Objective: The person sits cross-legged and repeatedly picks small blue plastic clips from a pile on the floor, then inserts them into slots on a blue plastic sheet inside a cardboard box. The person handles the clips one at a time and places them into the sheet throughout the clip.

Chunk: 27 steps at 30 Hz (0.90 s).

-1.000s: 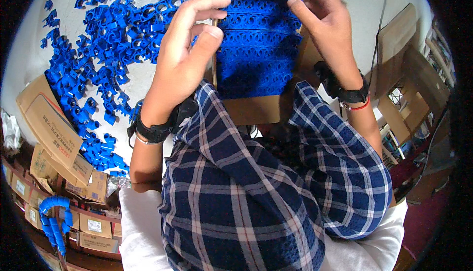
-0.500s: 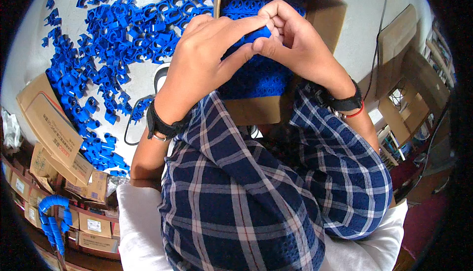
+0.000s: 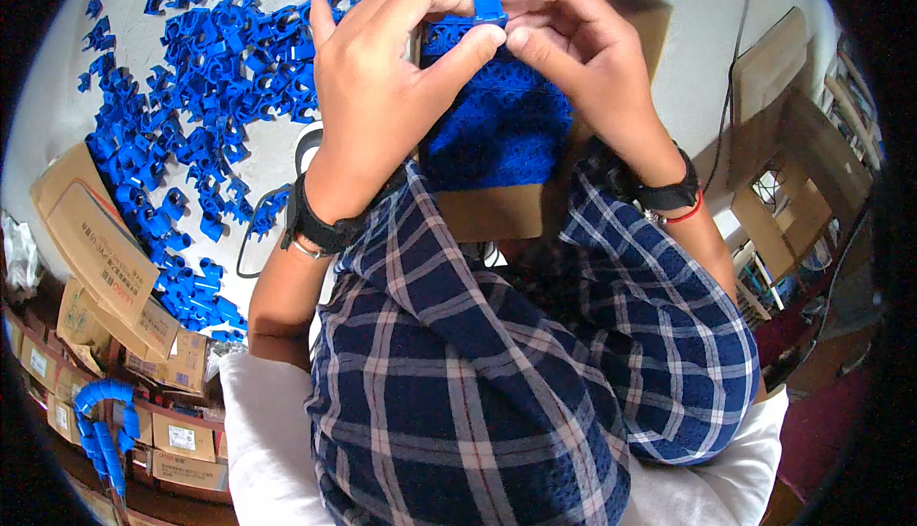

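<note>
Pinching one blue clip (image 3: pixel 486 0) between left hand (image 3: pixel 377 86) and right hand (image 3: pixel 583 58) above the cardboard box (image 3: pixel 497 211), already holding packed rows, while seemingly many loose clips (image 3: pixel 191 125) are waiting on the surface (image 3: pixel 57 77).

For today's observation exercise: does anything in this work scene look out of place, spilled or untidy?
Yes. Loose blue plastic clips lie scattered in a heap over the white surface on the left, while others sit packed in neat rows in the cardboard box. Both hands, left hand and right hand, pinch one blue clip above the box.
</note>
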### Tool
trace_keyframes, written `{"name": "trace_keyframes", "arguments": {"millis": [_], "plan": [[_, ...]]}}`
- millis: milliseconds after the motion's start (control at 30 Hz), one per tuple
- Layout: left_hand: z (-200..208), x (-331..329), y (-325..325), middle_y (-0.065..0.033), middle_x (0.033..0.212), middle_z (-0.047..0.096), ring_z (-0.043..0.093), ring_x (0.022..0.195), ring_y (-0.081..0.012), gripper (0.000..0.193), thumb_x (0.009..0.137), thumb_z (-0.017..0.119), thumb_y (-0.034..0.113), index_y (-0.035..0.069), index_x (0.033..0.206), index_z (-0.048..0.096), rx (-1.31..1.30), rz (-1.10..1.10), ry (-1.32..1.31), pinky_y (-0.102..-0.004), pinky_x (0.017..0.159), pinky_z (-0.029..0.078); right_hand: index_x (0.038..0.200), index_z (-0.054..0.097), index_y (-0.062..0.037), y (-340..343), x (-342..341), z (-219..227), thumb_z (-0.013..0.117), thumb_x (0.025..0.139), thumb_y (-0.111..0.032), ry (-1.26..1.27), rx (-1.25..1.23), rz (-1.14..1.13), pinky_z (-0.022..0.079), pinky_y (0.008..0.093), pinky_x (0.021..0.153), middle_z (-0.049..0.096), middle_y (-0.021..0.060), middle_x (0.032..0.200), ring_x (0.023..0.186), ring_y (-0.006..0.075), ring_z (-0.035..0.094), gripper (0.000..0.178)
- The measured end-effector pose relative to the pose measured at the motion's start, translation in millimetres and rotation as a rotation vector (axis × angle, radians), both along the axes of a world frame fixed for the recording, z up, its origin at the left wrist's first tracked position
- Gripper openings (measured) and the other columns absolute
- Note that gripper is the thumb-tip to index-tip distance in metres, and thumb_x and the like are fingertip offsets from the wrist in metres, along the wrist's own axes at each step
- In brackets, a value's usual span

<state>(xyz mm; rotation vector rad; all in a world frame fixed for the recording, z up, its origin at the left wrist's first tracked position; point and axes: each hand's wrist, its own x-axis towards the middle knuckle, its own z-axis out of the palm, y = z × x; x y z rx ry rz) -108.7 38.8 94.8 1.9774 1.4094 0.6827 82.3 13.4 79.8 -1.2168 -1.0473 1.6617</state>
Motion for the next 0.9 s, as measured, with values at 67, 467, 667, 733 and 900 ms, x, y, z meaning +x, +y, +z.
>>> {"name": "trace_keyframes", "arguments": {"millis": [67,467,667,733,900], "plan": [[-1.4,4.4,3.6,0.0014,0.086,0.071,0.068,0.083,-0.0195,0.019,0.079,0.078,0.028,0.016,0.091,0.07,-0.024,-0.036,-0.002,-0.0612,0.109,0.026,0.114,0.062,-0.001,2.3,3.9,0.0,0.069,0.088,-0.003,-0.054,0.009,-0.025,0.051,0.0259,0.091,0.065,0.0039,0.103,0.097,0.0106,0.063,0.027],[-17.8,10.6,16.5,-0.0054,0.096,0.072,0.066,0.091,-0.0245,0.019,0.087,0.067,0.018,0.011,0.104,0.071,-0.069,-0.218,-0.081,-0.0352,0.087,0.05,0.103,0.071,-0.0074,5.9,36.2,-16.6,0.072,0.084,-0.017,-0.706,0.191,0.063,0.054,0.0285,0.071,0.068,0.0087,0.084,0.075,0.018,0.067,0.021],[-23.0,5.5,20.4,-0.0063,0.097,0.07,0.065,0.091,-0.026,0.021,0.088,0.063,0.014,0.011,0.107,0.069,0.02,-0.326,0.002,-0.0367,0.088,0.048,0.092,0.065,-0.005,-13.0,42.7,-22.8,0.062,0.086,-0.015,-1.182,0.179,0.451,0.054,0.0472,0.069,0.067,0.0193,0.083,0.078,0.0386,0.066,0.012],[-23.5,5.7,19.1,-0.0068,0.097,0.07,0.065,0.091,-0.0265,0.021,0.088,0.062,0.014,0.011,0.107,0.069,0.044,-0.337,0.019,-0.0376,0.089,0.047,0.088,0.063,-0.0036,-19.7,36.6,-26.7,0.059,0.086,-0.011,-1.21,0.233,0.457,0.055,0.0478,0.067,0.066,0.0206,0.078,0.076,0.0386,0.067,0.009],[-24.9,5.3,16.6,-0.0073,0.096,0.069,0.065,0.093,-0.026,0.021,0.088,0.062,0.014,0.011,0.107,0.069,0.06,-0.361,0.048,-0.0394,0.092,0.045,0.085,0.062,-0.0031,-27.3,20.8,-36.8,0.056,0.084,-0.007,-1.263,0.267,0.503,0.056,0.0455,0.062,0.066,0.0201,0.076,0.074,0.0376,0.068,0.007]]}}
